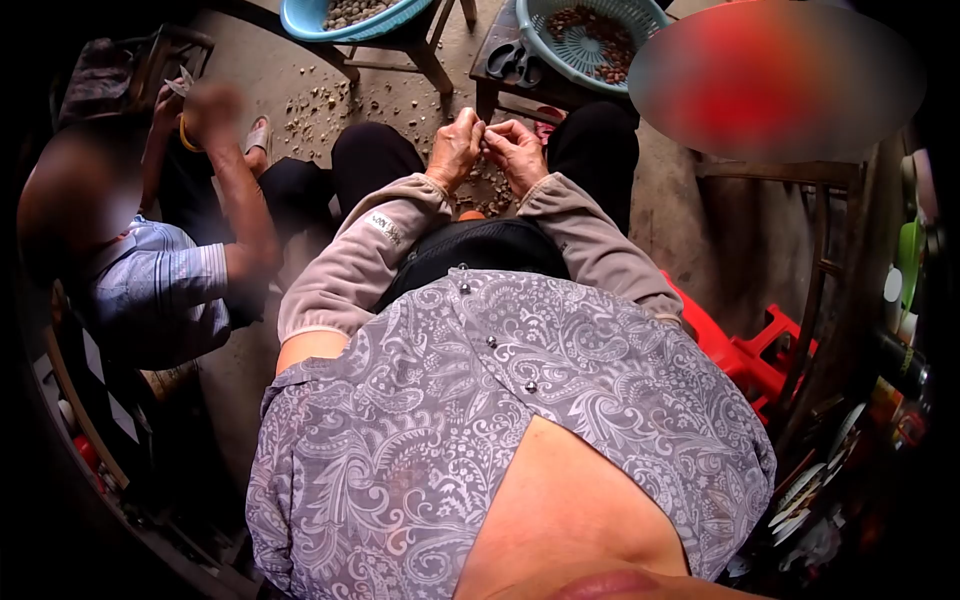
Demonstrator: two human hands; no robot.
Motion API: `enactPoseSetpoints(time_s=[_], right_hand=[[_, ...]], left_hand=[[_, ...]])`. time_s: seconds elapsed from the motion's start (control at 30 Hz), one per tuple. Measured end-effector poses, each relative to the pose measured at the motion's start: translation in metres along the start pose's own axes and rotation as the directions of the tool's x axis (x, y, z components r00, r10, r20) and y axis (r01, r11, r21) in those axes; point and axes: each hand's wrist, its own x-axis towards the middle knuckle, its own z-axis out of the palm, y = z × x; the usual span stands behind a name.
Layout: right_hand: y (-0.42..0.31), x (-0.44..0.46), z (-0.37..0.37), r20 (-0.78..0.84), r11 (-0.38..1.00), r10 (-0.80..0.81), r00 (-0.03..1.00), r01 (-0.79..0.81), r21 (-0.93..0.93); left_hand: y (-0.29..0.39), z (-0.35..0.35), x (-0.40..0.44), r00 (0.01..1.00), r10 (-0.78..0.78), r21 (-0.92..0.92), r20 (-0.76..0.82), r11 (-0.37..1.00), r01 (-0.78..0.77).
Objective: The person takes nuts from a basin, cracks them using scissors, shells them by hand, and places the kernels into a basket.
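My left hand [455, 150] and my right hand [517, 156] meet between my knees with their fingertips pinched together. Whatever they hold is too small to make out. Below them, bits of shell [490, 187] lie scattered on the floor. Just beyond my hands stands a wooden stool [490, 55] bearing black-handled scissors [513, 64] and a pale blue-green plastic basket [545, 52] with brown kernels [605, 45] in it. Further left, a blue basin [345, 34] holds many small, pale brown, nut-like pieces [355, 10].
To my left sits another person [165, 285], hands raised around a pointed metal tool [180, 83]. Red plastic stools [745, 350] are close on my right, beside a wooden frame [825, 230]. More shell bits [320, 120] cover the floor ahead. A blurred patch hides the upper right.
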Motion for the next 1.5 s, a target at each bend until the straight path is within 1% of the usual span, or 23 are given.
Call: enactPoseSetpoints(time_s=[0.13,0.23,0.27,0.37,0.47,0.57,0.7,0.8,0.83,0.93,1.0,1.03,1.13,1.17,1.2,1.33,1.43,1.5], right_hand=[[0.001,0.002,-0.001,0.007,0.998,0.064,0.998,-0.064,0.003],[-0.002,0.003,-0.002,-0.009,0.989,0.111,0.994,-0.112,-0.092],[-0.002,0.004,0.0,-0.017,0.988,0.097,0.995,-0.098,-0.118],[-0.008,0.005,0.008,-0.011,0.985,0.014,1.0,-0.016,-0.173],[-0.009,0.009,0.003,0.085,0.978,-0.025,0.996,0.042,-0.204],[-0.011,0.008,0.008,0.071,0.973,-0.037,0.997,0.052,-0.227],[-0.016,0.005,0.015,0.142,0.978,-0.047,0.989,0.075,-0.196],[-0.023,0.003,0.018,0.233,0.94,-0.05,0.971,0.125,-0.319],[-0.023,0.002,0.018,0.24,0.942,-0.039,0.97,0.116,-0.316],[-0.022,0.0,0.02,0.265,0.949,-0.018,0.964,0.1,-0.298],[-0.02,0.001,0.018,0.283,0.958,-0.017,0.959,0.097,-0.271],[-0.019,0.002,0.017,0.277,0.966,0.005,0.961,0.066,-0.248],[-0.018,0.002,0.016,0.243,0.988,0.056,0.968,-0.018,-0.155],[-0.018,0.001,0.016,0.223,0.993,0.066,0.973,-0.043,-0.109],[-0.018,0.001,0.017,0.203,0.996,0.076,0.976,-0.065,-0.061],[-0.016,0.004,0.015,0.129,0.994,0.11,0.986,-0.111,-0.003],[-0.017,0.004,0.014,0.115,0.993,0.115,0.987,-0.115,-0.004],[-0.017,0.004,0.015,0.12,0.993,0.119,0.986,-0.118,-0.012]], left_hand=[[-0.01,0.004,-0.003,0.999,-0.032,-0.023,-0.039,0.999,0.031],[-0.023,0.009,0.0,0.998,-0.027,-0.077,-0.064,0.997,0.022],[-0.027,0.011,0.0,0.996,-0.078,-0.132,-0.05,0.989,0.071],[-0.025,0.008,0.001,0.993,-0.001,-0.062,-0.117,0.998,-0.006],[-0.031,-0.002,0.005,0.99,-0.1,-0.241,0.096,0.963,0.121],[-0.027,-0.014,0.01,0.979,-0.071,-0.257,0.191,0.959,0.119],[-0.01,-0.035,0.008,0.956,-0.081,-0.225,0.282,0.963,0.148],[-0.008,-0.045,0.007,0.951,-0.068,-0.198,0.301,0.971,0.132],[-0.006,-0.046,0.006,0.95,-0.059,-0.186,0.307,0.975,0.121],[-0.011,-0.044,0.005,0.967,-0.002,-0.16,0.254,0.986,0.044],[-0.013,-0.041,0.004,0.976,-0.019,-0.163,0.216,0.985,0.055],[-0.013,-0.039,0.003,0.98,-0.027,-0.165,0.198,0.985,0.06],[-0.018,-0.036,0.004,0.977,-0.111,-0.226,0.182,0.962,0.151],[-0.019,-0.034,0.004,0.97,-0.147,-0.289,0.196,0.936,0.2],[-0.018,-0.034,0.004,0.96,-0.18,-0.349,0.212,0.904,0.247],[-0.019,-0.037,0.005,0.912,-0.321,-0.528,0.255,0.744,0.41],[-0.019,-0.035,0.005,0.961,-0.185,-0.418,0.204,0.872,0.256],[-0.017,-0.03,0.002,0.983,-0.096,-0.338,0.156,0.93,0.144]])
